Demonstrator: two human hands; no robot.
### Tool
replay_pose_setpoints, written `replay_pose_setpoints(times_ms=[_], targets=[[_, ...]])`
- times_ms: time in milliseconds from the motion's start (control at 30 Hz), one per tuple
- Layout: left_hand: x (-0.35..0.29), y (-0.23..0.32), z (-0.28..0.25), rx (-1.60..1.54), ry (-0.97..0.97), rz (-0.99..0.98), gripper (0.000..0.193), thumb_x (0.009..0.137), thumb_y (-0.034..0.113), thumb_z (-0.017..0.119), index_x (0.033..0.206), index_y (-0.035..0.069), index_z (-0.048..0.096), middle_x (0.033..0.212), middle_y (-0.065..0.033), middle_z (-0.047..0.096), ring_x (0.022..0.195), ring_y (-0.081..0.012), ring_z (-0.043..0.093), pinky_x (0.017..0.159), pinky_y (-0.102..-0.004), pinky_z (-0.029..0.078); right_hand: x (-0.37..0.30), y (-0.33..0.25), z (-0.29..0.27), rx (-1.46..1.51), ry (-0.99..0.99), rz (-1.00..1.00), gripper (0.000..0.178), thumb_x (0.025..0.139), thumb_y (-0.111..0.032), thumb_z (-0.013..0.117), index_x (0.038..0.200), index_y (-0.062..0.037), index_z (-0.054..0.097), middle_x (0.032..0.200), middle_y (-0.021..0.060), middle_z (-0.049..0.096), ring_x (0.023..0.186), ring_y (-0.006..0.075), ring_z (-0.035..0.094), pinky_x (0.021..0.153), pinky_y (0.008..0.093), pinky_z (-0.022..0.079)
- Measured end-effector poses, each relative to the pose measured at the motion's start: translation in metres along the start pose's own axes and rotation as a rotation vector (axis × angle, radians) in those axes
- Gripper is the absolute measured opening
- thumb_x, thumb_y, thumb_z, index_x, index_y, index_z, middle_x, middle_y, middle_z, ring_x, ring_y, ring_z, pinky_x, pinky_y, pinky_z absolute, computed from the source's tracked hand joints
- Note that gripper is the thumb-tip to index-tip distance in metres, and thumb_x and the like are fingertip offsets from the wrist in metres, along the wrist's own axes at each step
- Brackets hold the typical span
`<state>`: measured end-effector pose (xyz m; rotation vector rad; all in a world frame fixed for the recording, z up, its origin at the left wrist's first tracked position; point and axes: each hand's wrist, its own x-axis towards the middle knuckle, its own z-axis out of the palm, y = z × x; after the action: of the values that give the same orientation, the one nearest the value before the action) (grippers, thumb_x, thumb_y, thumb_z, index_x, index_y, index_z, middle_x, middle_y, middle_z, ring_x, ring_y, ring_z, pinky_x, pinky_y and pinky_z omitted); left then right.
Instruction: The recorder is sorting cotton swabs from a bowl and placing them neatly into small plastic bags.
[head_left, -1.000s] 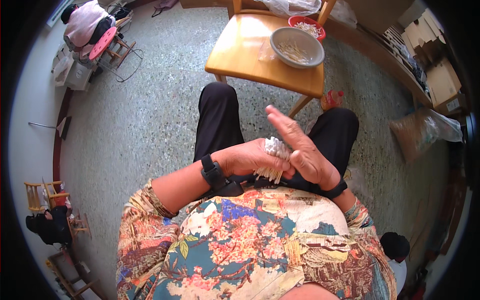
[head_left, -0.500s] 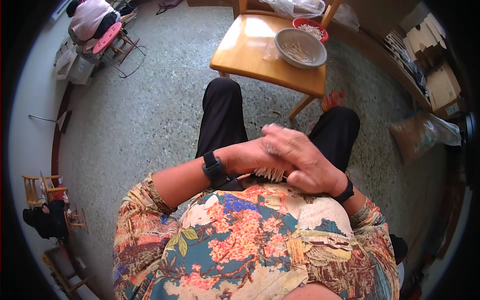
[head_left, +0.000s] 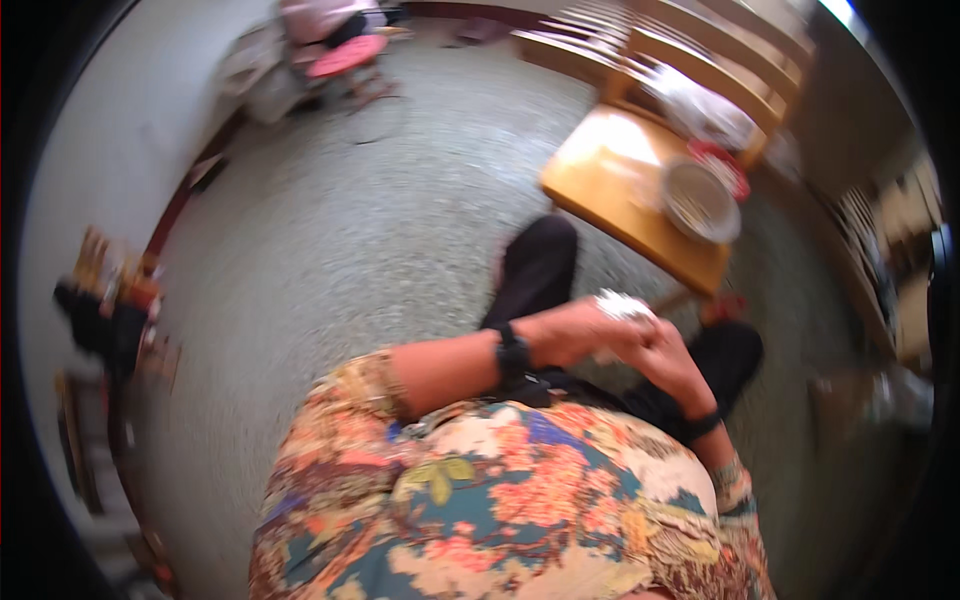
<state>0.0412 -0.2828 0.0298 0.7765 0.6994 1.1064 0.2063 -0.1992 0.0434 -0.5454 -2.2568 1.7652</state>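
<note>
A seated person in a floral shirt (head_left: 500, 510) and black trousers (head_left: 535, 270) works over the lap, seen from above in a frame smeared by motion blur. The left hand (head_left: 570, 335) and the right hand (head_left: 670, 360) meet above the knees, both touching a small whitish bundle (head_left: 622, 305) that sits at the top of the left hand. The left hand is curled narrowly around the bundle and holds it; the right hand presses against it from the side, though the blur hides whether those fingers are closed on it or merely laid against it. What the bundle is made of cannot be told. A black wristwatch (head_left: 512, 352) circles the left wrist, and a dark band (head_left: 702, 425) the right.

Just beyond the knees stands a low wooden desk (head_left: 610, 190) in warm yellow-orange. On its far right part rests a round grey metal bowl (head_left: 700, 200) holding pale contents, with a red rim (head_left: 722, 160) of another vessel showing right behind it. The floor (head_left: 380, 230) is grey speckled terrazzo. At the top of the view, well apart from the hands, a pink seat (head_left: 345, 52) stands near a pale wall.
</note>
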Motion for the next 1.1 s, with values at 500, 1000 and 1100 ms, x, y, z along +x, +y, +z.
replay_pose_setpoints(times_ms=[500, 1000, 1100], targets=[[0.013, -0.015, -0.024, 0.259, 0.093, 0.109, 0.023, 0.078, 0.018, 0.076, 0.096, 0.006, 0.069, 0.087, 0.0012, 0.065, 0.080, -0.0073, 0.056, 0.071, -0.0251, 0.047, 0.013, 0.022, 0.009, 0.210, -0.019, 0.067, 0.023, 0.087, -0.009, 0.064, 0.109, -0.0017, 0.061, 0.102, 0.0021, 0.064, 0.088, 0.0114, 0.060, 0.076, 0.0279, 0.048], [0.004, -0.007, -0.001, 0.085, -0.115, 0.047, 0.023, 0.083, 0.026, 0.071, 0.095, 0.006, 0.070, 0.070, -0.0008, 0.062, 0.052, -0.0095, 0.054, 0.039, -0.0232, 0.039, -0.008, 0.016, 0.004, 0.336, -0.127, 0.178, 0.020, 0.090, -0.009, 0.060, 0.107, 0.0003, 0.061, 0.097, 0.0077, 0.065, 0.087, 0.0177, 0.064, 0.079, 0.0304, 0.050], [0.019, -0.020, -0.009, -0.019, -0.168, 0.044, 0.030, 0.086, 0.026, 0.068, 0.107, 0.005, 0.068, 0.081, -0.0004, 0.064, 0.060, -0.0079, 0.055, 0.046, -0.0227, 0.041, -0.006, 0.006, -0.001, -0.379, -0.193, -0.102, 0.019, 0.091, -0.011, 0.056, 0.103, 0.0014, 0.064, 0.101, 0.0087, 0.067, 0.092, 0.0172, 0.064, 0.080, 0.0301, 0.050]])
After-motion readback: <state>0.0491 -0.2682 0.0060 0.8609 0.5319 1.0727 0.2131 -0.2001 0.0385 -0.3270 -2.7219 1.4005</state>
